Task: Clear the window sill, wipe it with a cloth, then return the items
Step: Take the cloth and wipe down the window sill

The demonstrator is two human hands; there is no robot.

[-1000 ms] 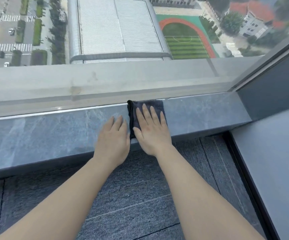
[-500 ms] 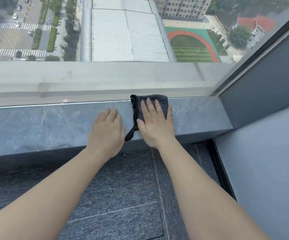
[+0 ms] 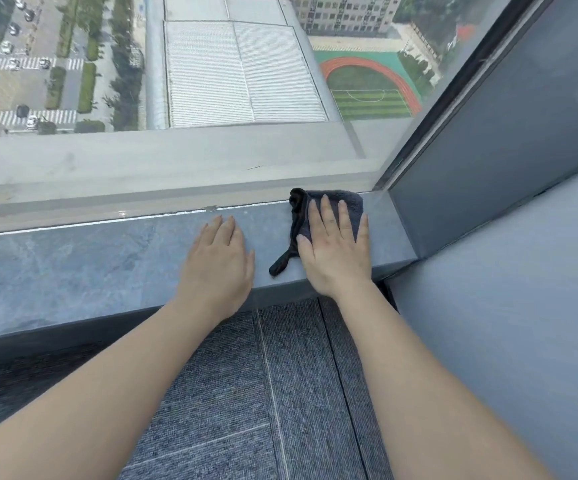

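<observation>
A grey stone window sill (image 3: 90, 268) runs across the view below a large window pane. A dark folded cloth (image 3: 350, 202) lies near the sill's right end, close to the glass. My right hand (image 3: 336, 251) lies flat on the cloth with its fingers spread, pressing it onto the sill. A loose corner of the cloth (image 3: 280, 266) trails out to the left of that hand. My left hand (image 3: 216, 268) rests flat on the bare sill just left of the cloth, holding nothing. No other items stand on the visible sill.
A grey side wall (image 3: 509, 188) closes off the sill's right end, a short way from the cloth. The window glass (image 3: 211, 98) rises straight from the sill's far edge. Grey carpet tiles (image 3: 246, 393) cover the floor below.
My right hand has slid the cloth to the right along the sill, toward the side wall. My left hand has followed to the right, still flat on the stone.
</observation>
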